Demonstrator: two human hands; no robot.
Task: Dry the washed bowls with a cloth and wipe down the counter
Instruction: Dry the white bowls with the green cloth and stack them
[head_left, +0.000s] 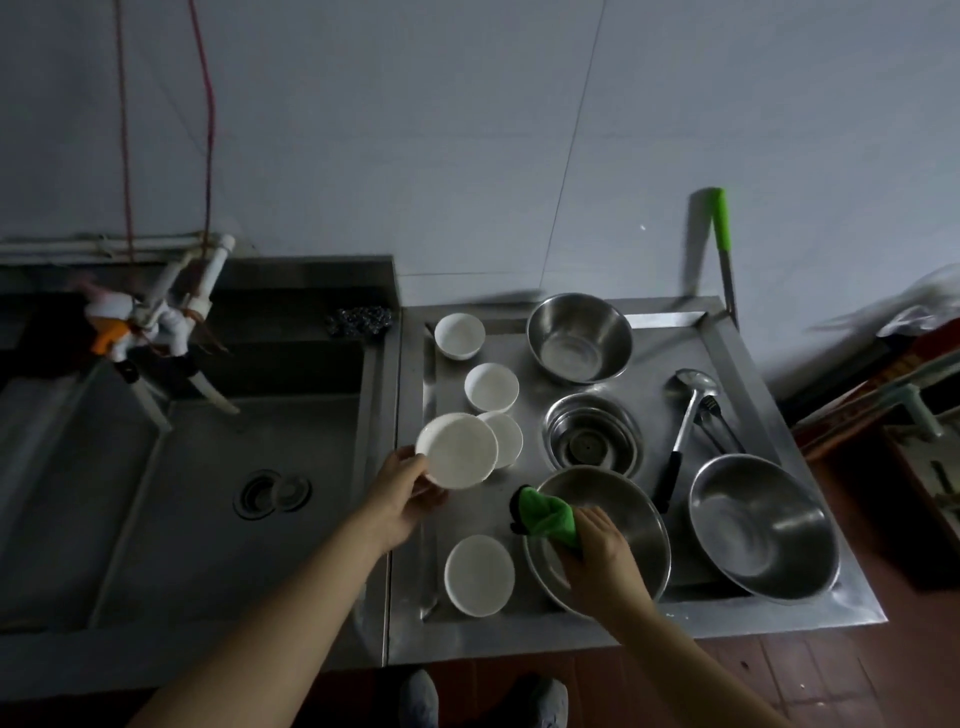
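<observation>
On the tabletop right of the sink, the things run from big to small. Four steel bowls: one at the far edge, one at the right corner, one near the front, and what looks like a nested stack in the middle, its count not readable. Five white bowls: three in a row toward the sink side, one near the front edge, and one lifted, tilted with its opening up. The left hand grips that lifted bowl by its near rim. The right hand holds the green cloth bunched in curled fingers, over the front steel bowl's near rim. The lifted bowl lies up and to the left of the cloth, well apart across bare steel; I judge the cloth hand must cross leftward to meet it, or the bowl come right. A ladle and a utensil or two, hard to make out, lie right of the stack.
</observation>
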